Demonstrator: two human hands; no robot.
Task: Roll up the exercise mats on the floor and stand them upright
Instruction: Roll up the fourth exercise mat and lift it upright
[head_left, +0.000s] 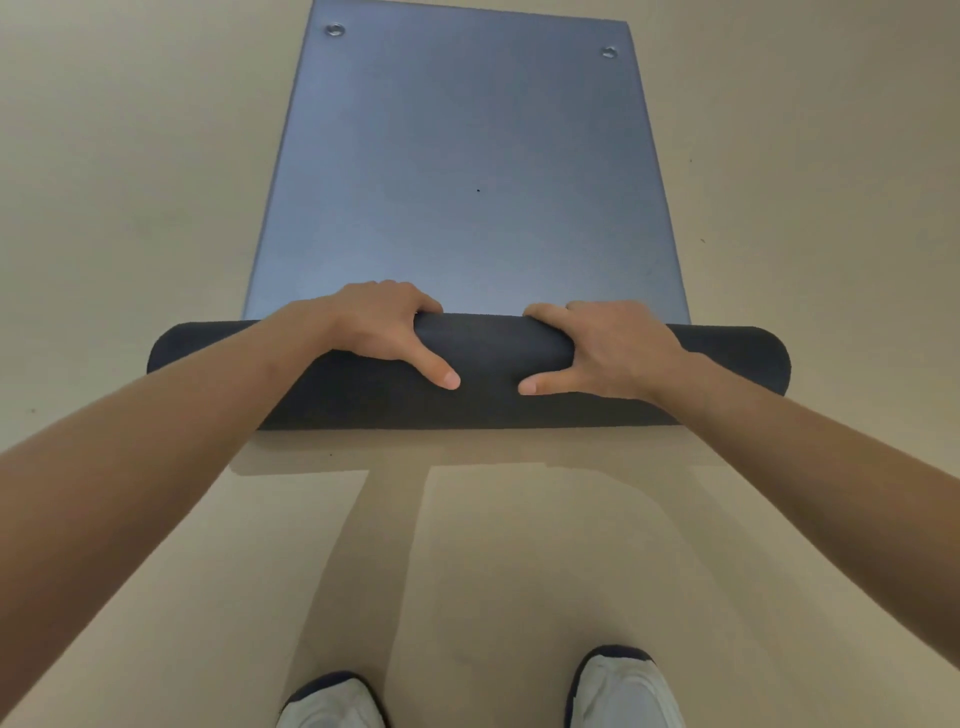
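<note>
A blue exercise mat (467, 156) lies flat on the floor and stretches away from me, with two metal eyelets at its far corners. Its near end is wound into a dark roll (493, 374) lying crosswise. My left hand (379, 327) grips the roll left of centre, fingers over the top and thumb on the near side. My right hand (608, 348) holds it the same way right of centre. Both ends of the roll stick out past my hands.
A beige floor (130, 182) surrounds the mat on all sides. My two white shoes (623, 691) stand on the floor a step behind the roll. Shadows of my arms fall between the roll and my feet.
</note>
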